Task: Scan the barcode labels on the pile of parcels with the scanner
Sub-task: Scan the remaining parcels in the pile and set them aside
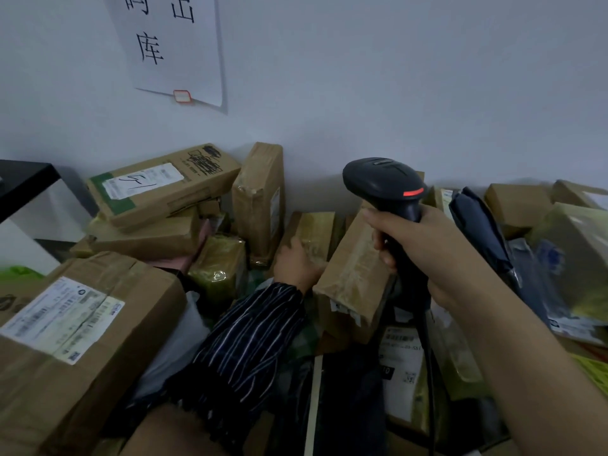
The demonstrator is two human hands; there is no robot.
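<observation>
Scanner (385, 185) sits in my right hand (424, 255), fingers wrapped fully round the handle. Its head is raised above the pile of parcels (158, 189) at centre-right, likely held clear while a label is exposed. My left hand (296, 261) lies against a taped parcel (312, 232) mid-pile, probably to turn its label up. I cannot tell whether those fingers curl round it.
</observation>
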